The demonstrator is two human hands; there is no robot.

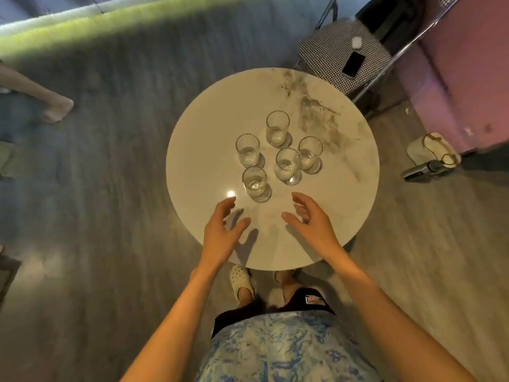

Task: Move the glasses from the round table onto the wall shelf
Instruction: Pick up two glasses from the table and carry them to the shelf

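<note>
Head view: five glasses (278,150) stand clustered mid round table (209,150), left hand (220,230) and right hand (311,220) both spread empty short of them; best to wrap the nearest glass (254,183) low, clear of neighbours.

Clear glasses (277,128); glossy marble table (209,128)
</note>
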